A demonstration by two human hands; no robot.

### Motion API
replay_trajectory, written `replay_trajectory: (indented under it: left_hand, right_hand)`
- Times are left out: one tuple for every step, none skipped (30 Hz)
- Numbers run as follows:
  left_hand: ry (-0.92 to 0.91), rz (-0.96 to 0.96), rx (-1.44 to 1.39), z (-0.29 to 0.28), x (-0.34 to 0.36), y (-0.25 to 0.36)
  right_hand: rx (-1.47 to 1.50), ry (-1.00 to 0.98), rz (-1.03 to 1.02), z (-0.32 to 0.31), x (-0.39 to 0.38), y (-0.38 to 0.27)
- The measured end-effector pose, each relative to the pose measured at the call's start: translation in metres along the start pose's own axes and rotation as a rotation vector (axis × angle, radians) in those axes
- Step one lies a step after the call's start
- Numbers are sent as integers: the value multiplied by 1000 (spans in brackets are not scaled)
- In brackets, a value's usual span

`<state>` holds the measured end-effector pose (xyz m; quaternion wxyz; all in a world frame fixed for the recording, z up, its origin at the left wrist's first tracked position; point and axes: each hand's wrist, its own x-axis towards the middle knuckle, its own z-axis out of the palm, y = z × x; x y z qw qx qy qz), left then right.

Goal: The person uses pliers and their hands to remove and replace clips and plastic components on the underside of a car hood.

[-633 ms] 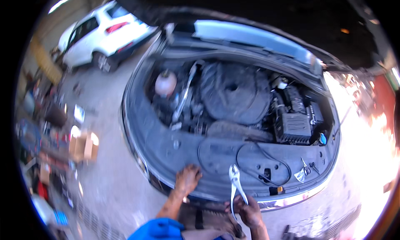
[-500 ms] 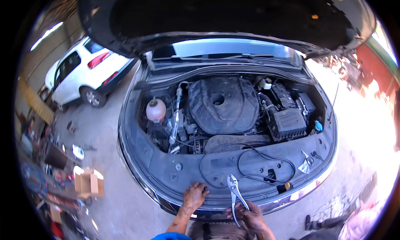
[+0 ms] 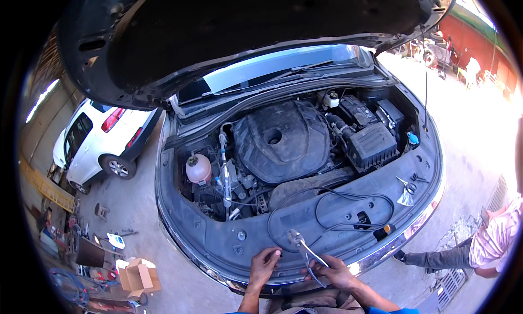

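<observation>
In my right hand [image 3: 339, 273] I hold a pair of slip-joint pliers [image 3: 306, 253] by the handles, its jaws pointing up and away over the front panel. My left hand [image 3: 265, 266] is beside the pliers at the panel's front edge. Its thumb and fingers are pinched together, and what lies between them, if anything, is too small to make out. A thin black cable [image 3: 318, 210] lies in loose loops on the black front panel [image 3: 218, 235], one loop running close to my left fingertips and the pliers' jaws.
Beyond the panel sit the engine cover [image 3: 283, 145], coolant tank [image 3: 198, 169] and air filter box [image 3: 372, 146], beneath the raised hood [image 3: 261, 19]. Scissors [image 3: 408, 186] and a small clear bag [image 3: 405, 198] lie at right. Someone in pink [image 3: 494, 232] is at lower right; a white car [image 3: 103, 137] stands left.
The view has turned, so the car appears tilted and the person in pink shows more fully. My left hand has come closer to the pliers, its fingers now pinched; my right hand still grips the pliers.
</observation>
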<state>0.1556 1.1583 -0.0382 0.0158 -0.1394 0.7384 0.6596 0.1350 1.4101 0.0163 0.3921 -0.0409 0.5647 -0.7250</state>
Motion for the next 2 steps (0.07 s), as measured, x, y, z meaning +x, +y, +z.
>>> replay_trajectory:
  left_hand:
    - [-68,-130,-180,2,-5,8]
    - [-73,-131,-171,3,-2,10]
  right_hand:
    - [-22,-30,-15,-1,3,1]
    - [-43,-60,-31,-2,8,5]
